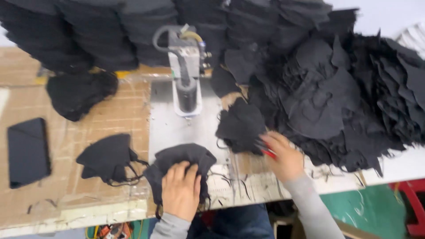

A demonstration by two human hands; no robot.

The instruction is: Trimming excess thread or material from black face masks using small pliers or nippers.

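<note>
My left hand [180, 189] lies flat on a black fabric face mask [186, 156] at the front of a metal plate [170, 126], pressing it down. My right hand [283, 155] reaches to the right and grips the edge of another black mask [241, 125] lying beside a large heap of black mask pieces [336, 97]; something small and red shows between its fingers. A grey machine head [187, 66] stands over the plate behind both hands.
A finished black mask with ear loops [108, 157] lies on the cardboard-covered table [88, 132] to the left, another dark bundle [79, 93] behind it. A flat black rectangular object [27, 151] lies at far left. Stacks of black fabric [110, 31] line the back.
</note>
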